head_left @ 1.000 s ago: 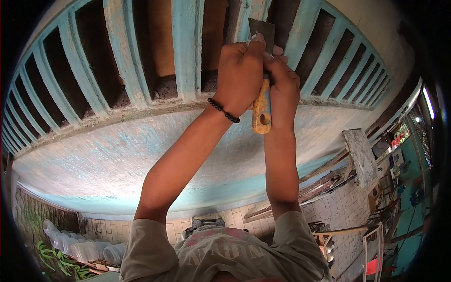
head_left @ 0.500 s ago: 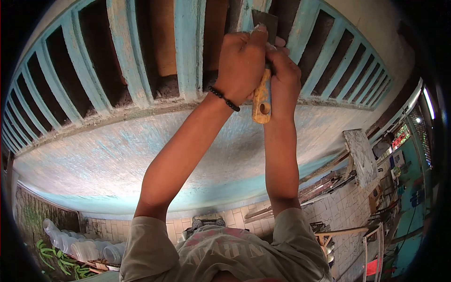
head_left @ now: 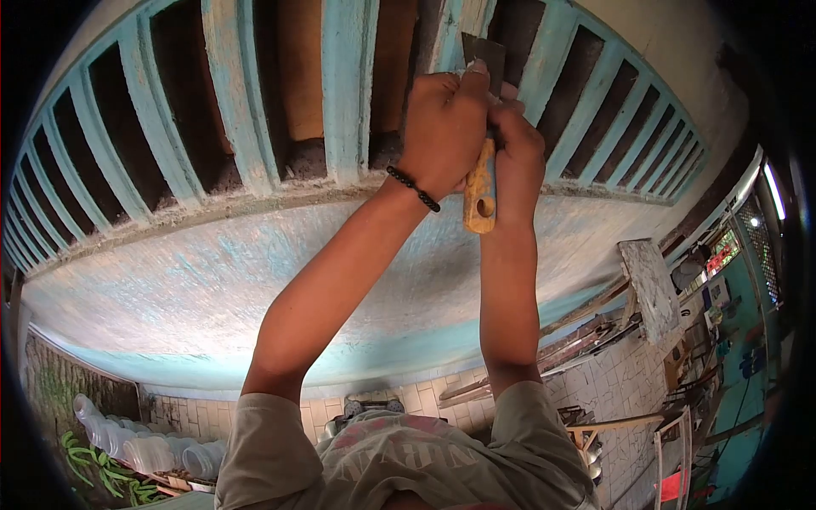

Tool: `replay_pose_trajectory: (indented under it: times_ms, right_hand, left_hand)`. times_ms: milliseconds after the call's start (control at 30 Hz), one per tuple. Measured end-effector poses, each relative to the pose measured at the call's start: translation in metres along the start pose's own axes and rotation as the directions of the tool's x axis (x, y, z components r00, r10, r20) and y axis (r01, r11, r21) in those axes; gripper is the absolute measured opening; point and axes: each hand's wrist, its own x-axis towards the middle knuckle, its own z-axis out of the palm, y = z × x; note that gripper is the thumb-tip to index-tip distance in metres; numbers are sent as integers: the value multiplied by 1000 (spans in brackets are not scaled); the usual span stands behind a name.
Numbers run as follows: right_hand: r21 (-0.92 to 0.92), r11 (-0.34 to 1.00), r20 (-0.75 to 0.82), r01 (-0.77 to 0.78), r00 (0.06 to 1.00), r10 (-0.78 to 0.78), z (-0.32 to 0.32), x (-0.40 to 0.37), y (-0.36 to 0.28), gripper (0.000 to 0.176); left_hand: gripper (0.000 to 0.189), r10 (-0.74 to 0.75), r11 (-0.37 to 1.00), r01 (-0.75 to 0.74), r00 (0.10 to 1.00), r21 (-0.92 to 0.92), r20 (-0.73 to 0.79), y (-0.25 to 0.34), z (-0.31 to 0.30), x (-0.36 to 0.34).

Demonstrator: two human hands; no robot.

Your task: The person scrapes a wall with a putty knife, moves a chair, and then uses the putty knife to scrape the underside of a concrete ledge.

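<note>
A scraper [head_left: 480, 200] with a worn yellow handle and a flat dark metal blade is between my two hands, blade pointing up. My left hand [head_left: 446, 127], with a black bead bracelet at the wrist, is closed on it, thumb pressed against the blade. From the other side, my right hand [head_left: 517, 149] wraps its fingers around the tool near the top of the handle. The handle's end with its hole sticks out below both hands. Behind the blade stands a light-blue slat [head_left: 455, 38] with chipped paint, partly covered by the hands.
Blue slats [head_left: 348, 93] form a grille across the top, above a patchy painted wall [head_left: 212, 289]. Clear plastic containers [head_left: 149, 450] sit at lower left beside green plants. Wooden planks [head_left: 578, 348] and a weathered board [head_left: 650, 289] are at right over a tiled floor.
Both hands and the scraper have come slightly down toward my body. The grip on the scraper is unchanged.
</note>
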Motion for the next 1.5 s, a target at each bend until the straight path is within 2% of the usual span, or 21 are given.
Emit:
replay_pose_trajectory:
  times_ms: [67,133,167,267,333,467,567,667,733,800,867,967,1067,1100,1167,1300,1400,1500]
  right_hand:
    - [36,999,-8,-34,999,34,2,4,-3,18]
    - [54,994,-4,-100,995,100,3,9,-11,18]
    - [16,998,1,-58,998,58,2,7,-10,18]
    - [-70,997,15,37,999,-36,-3,5,0,19]
    - [-97,994,5,47,999,-47,-6,5,4,19]
    - [-11,1000,-32,1,999,-2,5,9,-8,19]
    - [-18,999,-11,-43,999,42,2,7,-9,19]
    - [-4,999,-26,-37,999,37,-1,1,-2,19]
    - [26,997,-45,-72,996,74,0,4,-4,18]
    - [20,999,-25,-38,999,38,6,9,-10,18]
    - [10,999,-28,-36,999,36,5,7,-11,18]
    - [-31,999,-28,-41,999,40,-4,0,1,18]
    - [-40,999,-10,-25,1000,25,-10,-11,12,18]
    - [13,999,-20,-47,999,47,-7,-16,10,18]
    - [68,995,-27,-78,996,80,-6,-20,9,18]
    - [26,995,-27,-98,995,99,-9,-27,15,18]
    - [29,995,-7,-99,995,99,-14,-22,17,18]
    - [60,987,31,-146,989,144,-14,-19,6,18]
  left_hand:
    - [48,-19,998,19,1000,-64,12,6,5,2]
    - [41,-49,998,46,995,43,82,17,0,7]
    - [39,-70,994,59,991,96,115,20,-1,8]
    - [39,-82,996,78,991,39,102,20,-1,-5]
    - [39,-85,995,79,991,57,107,17,-2,-3]
    - [39,-29,995,15,990,98,135,16,-2,11]
    - [47,6,998,-7,1000,60,26,5,1,7]
    - [48,-10,995,10,1000,-101,-5,-4,5,-2]
    - [48,16,999,-16,1000,-52,12,-7,3,6]
    - [43,7,1000,-8,999,16,53,3,2,8]
    - [39,-43,994,31,992,106,117,16,-1,7]
    - [39,-59,986,48,996,158,67,8,-8,-3]
    - [40,-112,993,107,989,49,102,4,-12,-18]
    - [41,-94,993,84,987,80,132,2,-16,-20]
    - [42,-102,995,99,987,30,126,3,-15,-22]
    - [49,-155,981,158,987,-114,38,5,-10,-32]
    - [49,-120,989,123,992,-76,43,5,-11,-31]
    - [49,-111,992,107,992,70,63,1,-14,-27]
